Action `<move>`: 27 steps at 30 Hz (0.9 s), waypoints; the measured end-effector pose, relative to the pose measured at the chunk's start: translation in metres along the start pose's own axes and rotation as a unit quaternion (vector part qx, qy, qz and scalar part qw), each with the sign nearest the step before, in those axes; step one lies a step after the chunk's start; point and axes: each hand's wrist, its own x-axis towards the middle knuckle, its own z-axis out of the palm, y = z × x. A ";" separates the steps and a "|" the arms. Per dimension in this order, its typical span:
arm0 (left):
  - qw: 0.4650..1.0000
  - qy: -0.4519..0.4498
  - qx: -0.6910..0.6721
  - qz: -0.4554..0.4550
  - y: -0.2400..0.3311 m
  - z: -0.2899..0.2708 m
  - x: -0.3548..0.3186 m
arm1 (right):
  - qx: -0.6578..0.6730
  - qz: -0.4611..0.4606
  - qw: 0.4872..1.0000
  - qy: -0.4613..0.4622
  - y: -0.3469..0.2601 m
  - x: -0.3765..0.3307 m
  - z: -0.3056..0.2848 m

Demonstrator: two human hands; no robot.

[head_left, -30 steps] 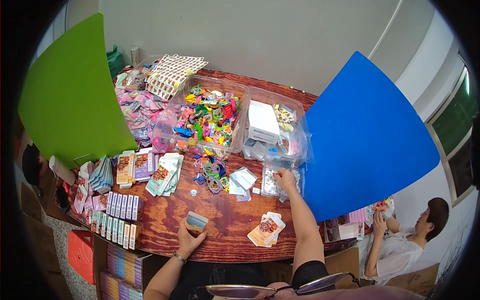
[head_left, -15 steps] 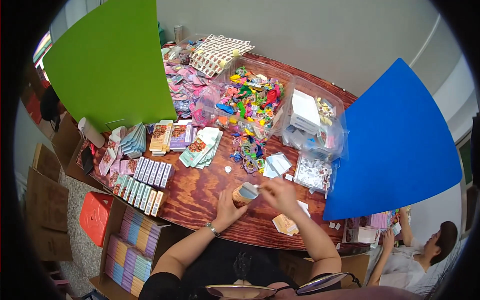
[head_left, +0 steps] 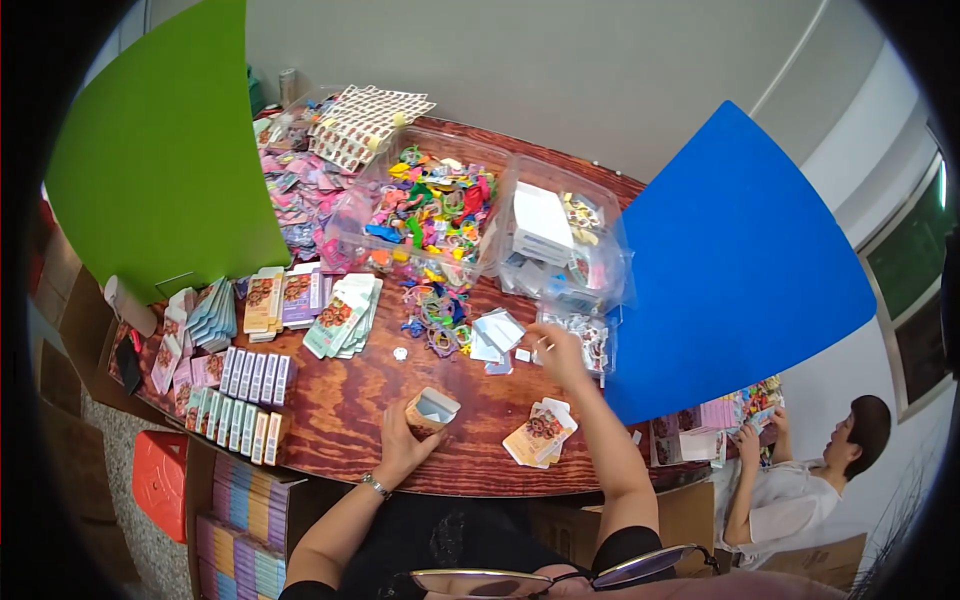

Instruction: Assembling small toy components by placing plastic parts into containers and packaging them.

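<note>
My left hand [head_left: 403,446] is wrapped round a small orange carton [head_left: 430,414], tilted with its top flap up; something pale shows inside. My right hand [head_left: 562,356] is over the table beside a clear box of small white pieces [head_left: 592,338], its fingers slightly bent and apart, with nothing visible in them. Left of those fingers lie white and pale blue cards [head_left: 495,332] and a small white square [head_left: 523,355]. A loose pile of flat orange cartons [head_left: 540,434] lies between my forearms. One round white piece [head_left: 401,354] sits above the carton in my left hand.
Filled cartons [head_left: 240,400] stand in rows at the left, near flat green cartons [head_left: 342,318]. Behind are a clear tub of colourful bands [head_left: 440,205] and a tub with white boxes [head_left: 540,225]. Green [head_left: 165,150] and blue boards [head_left: 740,270] flank the table. A co-worker [head_left: 800,480] works at right.
My right hand has left the carton's opening and moved up and right, toward the clear box of white pieces. My left hand still holds the carton. The whole view has shifted.
</note>
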 end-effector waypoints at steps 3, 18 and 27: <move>0.999 -0.031 -0.019 -0.021 0.000 0.008 0.001 | -0.188 0.046 0.979 0.068 0.109 0.015 -0.035; 0.999 0.001 0.000 -0.034 0.001 0.015 0.008 | -0.051 0.073 0.995 -0.046 0.027 -0.003 -0.016; 1.000 -0.007 0.027 -0.014 0.013 0.020 0.012 | -0.149 -0.217 0.948 -0.178 -0.114 -0.060 0.051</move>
